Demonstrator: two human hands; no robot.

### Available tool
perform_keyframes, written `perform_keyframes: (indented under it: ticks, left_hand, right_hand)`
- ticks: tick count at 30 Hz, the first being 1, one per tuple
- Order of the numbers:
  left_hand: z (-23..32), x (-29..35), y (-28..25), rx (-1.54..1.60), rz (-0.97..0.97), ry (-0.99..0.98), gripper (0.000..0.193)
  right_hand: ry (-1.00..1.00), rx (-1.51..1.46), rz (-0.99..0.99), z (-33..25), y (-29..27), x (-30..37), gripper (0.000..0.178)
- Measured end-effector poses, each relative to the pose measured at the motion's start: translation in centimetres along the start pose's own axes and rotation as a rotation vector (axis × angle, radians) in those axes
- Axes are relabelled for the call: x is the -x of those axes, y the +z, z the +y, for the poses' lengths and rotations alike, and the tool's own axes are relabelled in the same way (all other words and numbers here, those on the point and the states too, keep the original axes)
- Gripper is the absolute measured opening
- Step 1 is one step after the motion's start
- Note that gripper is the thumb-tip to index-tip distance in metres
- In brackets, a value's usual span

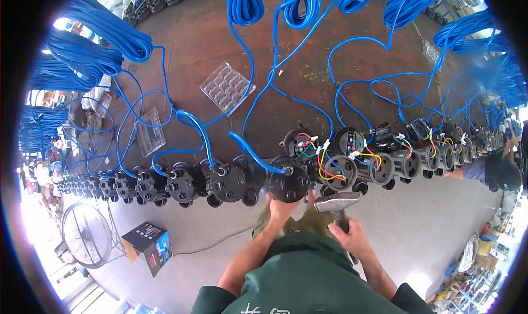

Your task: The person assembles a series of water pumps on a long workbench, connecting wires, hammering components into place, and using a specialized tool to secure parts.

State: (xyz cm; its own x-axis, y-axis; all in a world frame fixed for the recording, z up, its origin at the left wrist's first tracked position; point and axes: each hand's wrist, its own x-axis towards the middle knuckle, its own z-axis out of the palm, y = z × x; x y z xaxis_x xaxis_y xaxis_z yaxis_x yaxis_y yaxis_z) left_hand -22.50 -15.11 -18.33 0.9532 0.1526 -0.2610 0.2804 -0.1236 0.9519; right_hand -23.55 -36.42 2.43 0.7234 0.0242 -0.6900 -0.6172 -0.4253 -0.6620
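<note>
My right hand [353,238] is closed round the handle of a hammer [338,203], its metal head raised just below the row of housings. At the table's near edge, my left hand [282,208] grips the underside of a black cylindrical housing [289,183]; most of its fingers are hidden behind it. A blue cable [250,152] enters the top of this housing. Just right of it, an uncapped grey housing [339,172] shows red, yellow and green wires. A black end cap [300,143] with wires and white connectors lies behind that one.
Capped black housings [185,182] line the edge leftward; open grey ones [406,163] run rightward. Coiled blue cables [245,3] lie across the brown table [187,55], beside a clear plastic tray [226,88]. A fan [87,234] and an open carton [148,245] stand left. Another person [498,171] works far right.
</note>
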Motion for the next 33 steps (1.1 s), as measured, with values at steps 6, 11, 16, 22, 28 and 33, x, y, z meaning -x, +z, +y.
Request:
perform_keyframes:
  ticks: [6,11,16,22,28,33]
  left_hand:
    - [-1.0,0.0,0.2,-0.125,0.024,0.032,0.055]
    - [-2.2,0.3,-0.3,-0.031,0.014,-0.04,0.051]
    - [-0.9,1.7,-3.1,0.014,-0.152,-0.432,0.046]
    - [4.3,3.5,-7.5,-0.321,-0.448,-0.467,0.031]
    - [21.0,1.8,-3.1,-0.214,-0.651,0.044,0.023]
    - [28.4,-5.9,0.2,-0.373,-0.406,0.371,0.021]
  right_hand:
    - [0.003,-0.082,-0.06,1.4,-0.2,-0.6,0.033]
    - [-0.003,-0.034,-0.045,0.3,-0.1,0.1,0.034]
    - [-0.014,-0.037,0.032,1.3,-0.2,1.0,0.033]
    - [-0.202,0.236,0.431,2.5,-3.7,4.6,0.028]
    - [-0.287,0.788,0.848,2.7,-15.7,5.0,0.027]
    - [-0.413,0.906,0.783,4.3,-26.7,-1.6,0.026]
